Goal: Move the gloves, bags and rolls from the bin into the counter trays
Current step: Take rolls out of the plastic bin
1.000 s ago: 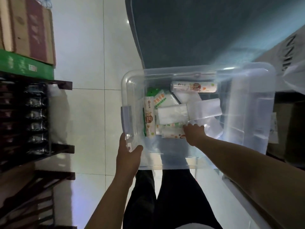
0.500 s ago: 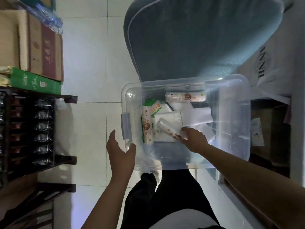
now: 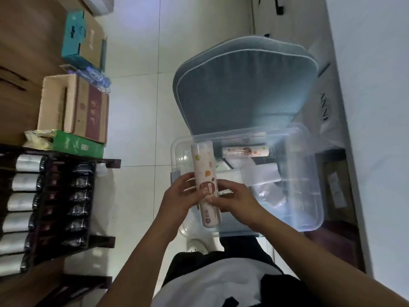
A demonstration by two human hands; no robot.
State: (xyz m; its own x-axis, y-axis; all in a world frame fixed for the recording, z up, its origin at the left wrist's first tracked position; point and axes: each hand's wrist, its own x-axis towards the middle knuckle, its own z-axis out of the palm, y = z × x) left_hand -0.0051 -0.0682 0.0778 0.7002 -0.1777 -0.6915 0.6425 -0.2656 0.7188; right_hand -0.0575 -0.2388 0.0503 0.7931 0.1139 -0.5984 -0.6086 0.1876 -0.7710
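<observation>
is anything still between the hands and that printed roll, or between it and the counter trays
Nothing lies between them: the left hand and the right hand both grip the printed roll, lifted above the clear bin. No counter tray is in view, so the rest of its route cannot be judged.

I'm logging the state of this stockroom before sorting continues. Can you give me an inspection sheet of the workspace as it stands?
Surface: pale tiled floor; no counter trays in view.
Job's things: clear plastic bin against a grey cushioned chair; one printed roll lifted over the bin's left edge; a second roll and white packets inside.
Clutter: cardboard boxes, a green box, a teal box on the left.
Hands: left hand and right hand both grip the lifted roll.
Cables: nothing seen.
Surroundings: dark rack of wrapped packs at left; white wall at right.
</observation>
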